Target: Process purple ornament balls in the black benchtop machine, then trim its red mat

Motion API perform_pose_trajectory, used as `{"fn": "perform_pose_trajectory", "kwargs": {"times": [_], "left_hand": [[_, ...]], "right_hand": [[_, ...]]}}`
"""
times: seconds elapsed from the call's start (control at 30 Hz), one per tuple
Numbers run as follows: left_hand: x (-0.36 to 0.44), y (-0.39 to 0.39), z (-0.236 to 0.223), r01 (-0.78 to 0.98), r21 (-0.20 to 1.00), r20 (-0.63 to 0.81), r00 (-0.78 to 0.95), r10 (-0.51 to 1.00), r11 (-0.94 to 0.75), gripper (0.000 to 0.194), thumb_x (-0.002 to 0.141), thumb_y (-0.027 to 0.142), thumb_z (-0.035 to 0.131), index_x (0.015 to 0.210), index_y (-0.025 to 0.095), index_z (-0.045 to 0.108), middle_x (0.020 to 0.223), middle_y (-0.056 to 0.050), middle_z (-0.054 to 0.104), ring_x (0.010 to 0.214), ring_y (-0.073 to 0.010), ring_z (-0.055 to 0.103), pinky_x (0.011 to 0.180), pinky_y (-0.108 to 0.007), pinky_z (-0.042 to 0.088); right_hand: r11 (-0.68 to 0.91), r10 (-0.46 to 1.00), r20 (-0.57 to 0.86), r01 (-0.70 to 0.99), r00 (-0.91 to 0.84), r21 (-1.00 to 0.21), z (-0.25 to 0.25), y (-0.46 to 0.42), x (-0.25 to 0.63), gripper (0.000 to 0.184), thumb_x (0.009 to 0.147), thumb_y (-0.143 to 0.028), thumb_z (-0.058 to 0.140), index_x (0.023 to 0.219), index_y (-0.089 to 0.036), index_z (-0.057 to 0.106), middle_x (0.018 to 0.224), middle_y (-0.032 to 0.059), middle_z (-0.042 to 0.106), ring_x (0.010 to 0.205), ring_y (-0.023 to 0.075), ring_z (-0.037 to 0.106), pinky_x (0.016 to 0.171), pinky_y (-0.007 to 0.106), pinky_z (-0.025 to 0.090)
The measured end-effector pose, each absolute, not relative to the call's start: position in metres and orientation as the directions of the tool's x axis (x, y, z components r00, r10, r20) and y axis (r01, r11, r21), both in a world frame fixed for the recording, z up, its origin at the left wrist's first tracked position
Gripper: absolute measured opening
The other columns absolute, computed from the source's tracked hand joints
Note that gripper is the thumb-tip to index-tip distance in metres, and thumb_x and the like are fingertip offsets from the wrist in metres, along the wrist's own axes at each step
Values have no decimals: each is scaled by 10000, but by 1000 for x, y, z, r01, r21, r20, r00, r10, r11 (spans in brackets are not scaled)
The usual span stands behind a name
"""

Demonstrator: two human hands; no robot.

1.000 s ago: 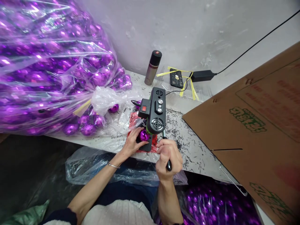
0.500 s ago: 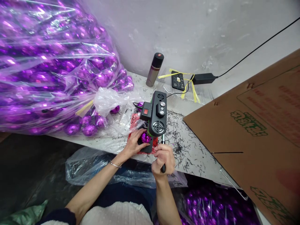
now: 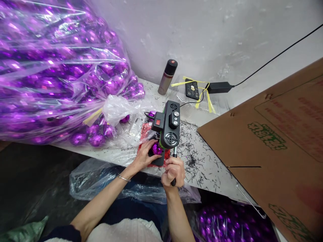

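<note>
A small black bench press machine with a red switch stands on a red mat at the table's near edge. My left hand holds a shiny purple ball on the base under the machine's head. My right hand is closed round the machine's black lever handle, which points down toward me.
A huge clear bag of purple balls fills the left. A spray can, a phone and a power adapter lie by the wall. A cardboard box flap covers the right. Black shavings litter the white table. More balls lie below.
My right hand has drawn the lever handle down and toward the machine's base. The left hand stays on the purple ball. The view has shifted slightly.
</note>
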State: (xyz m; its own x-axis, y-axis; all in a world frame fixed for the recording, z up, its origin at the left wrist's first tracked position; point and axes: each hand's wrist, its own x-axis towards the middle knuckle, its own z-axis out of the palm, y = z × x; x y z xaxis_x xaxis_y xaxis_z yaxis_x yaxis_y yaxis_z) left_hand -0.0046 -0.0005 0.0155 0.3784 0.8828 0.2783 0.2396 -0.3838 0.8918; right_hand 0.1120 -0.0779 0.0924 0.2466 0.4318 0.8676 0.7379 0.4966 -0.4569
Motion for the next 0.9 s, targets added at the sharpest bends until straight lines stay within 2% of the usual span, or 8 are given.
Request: {"fn": "perform_pose_trajectory", "kwargs": {"times": [0.33, 0.57, 0.9], "left_hand": [[-5, 0, 16, 212, 886, 308, 394, 866, -412, 621, 809, 490, 788, 1350, 243, 608, 1354, -142, 655, 1298, -334, 586, 1122, -529, 430], [-5, 0, 15, 205, 885, 318, 391, 864, -419, 636, 804, 487, 795, 1355, 234, 601, 1362, -152, 650, 1299, -338, 589, 1116, -531, 436], [-5, 0, 12, 236, 851, 358, 394, 847, -470, 644, 816, 478, 788, 1371, 222, 584, 1356, -156, 652, 1286, -336, 602, 1094, -524, 462]], "right_hand": [[482, 445, 848, 721, 288, -498, 111, -77, 108, 304, 1011, -173, 387, 732, -210, 502, 698, 4, 557, 605, 131, 538, 585, 305, 437], [484, 409, 870, 743, 276, -463, 92, -75, 109, 338, 1039, -219, 355, 731, -215, 496, 694, -11, 570, 612, 130, 564, 656, 337, 493], [489, 385, 878, 744, 283, -455, 82, -74, 109, 347, 1054, -241, 350, 744, -214, 503, 718, -6, 574, 624, 131, 556, 663, 346, 492]]}}
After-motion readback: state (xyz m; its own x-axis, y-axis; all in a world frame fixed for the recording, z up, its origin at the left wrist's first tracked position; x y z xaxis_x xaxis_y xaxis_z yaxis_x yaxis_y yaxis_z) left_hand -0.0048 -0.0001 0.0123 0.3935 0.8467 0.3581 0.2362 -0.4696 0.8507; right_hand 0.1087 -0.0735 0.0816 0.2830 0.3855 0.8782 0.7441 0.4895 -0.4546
